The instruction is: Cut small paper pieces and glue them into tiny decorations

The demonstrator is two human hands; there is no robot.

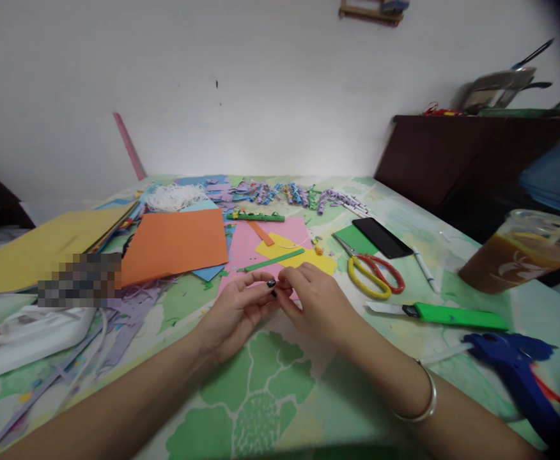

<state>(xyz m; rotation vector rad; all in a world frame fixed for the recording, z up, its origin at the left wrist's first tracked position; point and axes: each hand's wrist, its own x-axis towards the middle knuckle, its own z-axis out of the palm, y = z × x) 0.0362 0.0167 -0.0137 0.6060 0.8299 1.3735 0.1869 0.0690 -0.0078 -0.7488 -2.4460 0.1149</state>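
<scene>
My left hand [241,310] and my right hand [316,300] meet at the fingertips over the near middle of the patterned tablecloth [256,377]. Both hands pinch at something too small to make out between them. Just beyond lie a pink sheet [241,246], a yellow piece of paper [323,255], a thin green strip [280,258] and an orange strip [262,234]. A green rolled piece [261,217] rests at the pink sheet's far edge. Scissors with yellow and red handles [376,276] lie open to the right of my right hand.
Orange sheets [179,243] and yellow sheets [45,246] lie left. A black phone [381,237], green cutter [462,316], blue glue gun [514,364] and drink cup [514,252] stand or lie right. Curled paper pieces [294,195] and white string [174,197] lie at the back.
</scene>
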